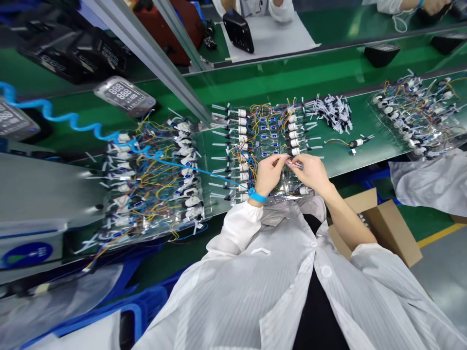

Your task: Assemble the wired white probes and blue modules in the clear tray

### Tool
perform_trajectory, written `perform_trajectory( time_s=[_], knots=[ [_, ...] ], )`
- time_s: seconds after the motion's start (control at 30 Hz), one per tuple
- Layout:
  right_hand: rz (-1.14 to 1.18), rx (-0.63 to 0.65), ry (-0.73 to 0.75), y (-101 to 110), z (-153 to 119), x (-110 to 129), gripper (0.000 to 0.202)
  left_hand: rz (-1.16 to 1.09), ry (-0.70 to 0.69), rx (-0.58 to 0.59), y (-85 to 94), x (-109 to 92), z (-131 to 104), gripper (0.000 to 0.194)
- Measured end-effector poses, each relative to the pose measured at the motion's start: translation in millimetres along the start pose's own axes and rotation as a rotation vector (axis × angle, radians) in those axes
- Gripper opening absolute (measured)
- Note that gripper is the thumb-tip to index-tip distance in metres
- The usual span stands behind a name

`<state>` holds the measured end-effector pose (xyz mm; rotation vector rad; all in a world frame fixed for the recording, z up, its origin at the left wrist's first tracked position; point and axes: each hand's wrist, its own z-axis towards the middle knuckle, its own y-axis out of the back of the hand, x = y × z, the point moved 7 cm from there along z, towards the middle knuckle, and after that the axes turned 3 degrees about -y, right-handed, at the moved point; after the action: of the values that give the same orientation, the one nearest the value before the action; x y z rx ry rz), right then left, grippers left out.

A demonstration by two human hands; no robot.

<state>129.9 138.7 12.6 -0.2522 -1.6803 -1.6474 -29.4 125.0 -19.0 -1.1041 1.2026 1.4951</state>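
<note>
My left hand (269,174), with a blue wrist strap (257,196), is pinched at the ends of thin wires over a tray of wired parts (270,138). Close beside it, my right hand (311,171) has its fingers closed round a small part with a pale tube (297,166). The fingers hide most of this part. White cylindrical parts with coloured wires lie in two columns beneath and beyond my hands. To the right, one wired part (356,143) lies alone on the green table, below a pile of black and white pieces (333,113).
More wired parts (189,175) lie at left, and others (412,114) at right. A coiled blue cord (69,119) runs to the wrist strap. Metal posts (153,58) rise behind. An open cardboard box (392,228) stands below the table edge. Another person's sleeves (281,10) show across.
</note>
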Motion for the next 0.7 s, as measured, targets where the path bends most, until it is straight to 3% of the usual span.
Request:
perform_trajectory(
  time_s=[0.2, 0.37, 0.53, 0.7],
  knots=[
    [0.156, -0.153, 0.11, 21.2, 1.2, 11.4, 0.017, -0.057, -0.065, -0.085, 17.1, -13.3, 8.3, 0.032],
    [0.274, -0.297, 0.094, 53.2, 17.1, 12.3, 0.028, -0.242, -0.111, -0.121, 31.2, -29.6, 35.9, 0.036],
    [0.378, -0.423, 0.167, 97.2, 40.3, 26.3, 0.041, -0.316, -0.265, -0.161, 45.2, -78.1, 66.6, 0.038],
    [0.373, -0.457, 0.309, 133.0, 71.4, 60.0, 0.048, -0.345, -0.377, -0.101, 46.9, -141.9, 94.2, 0.039]
  ],
)
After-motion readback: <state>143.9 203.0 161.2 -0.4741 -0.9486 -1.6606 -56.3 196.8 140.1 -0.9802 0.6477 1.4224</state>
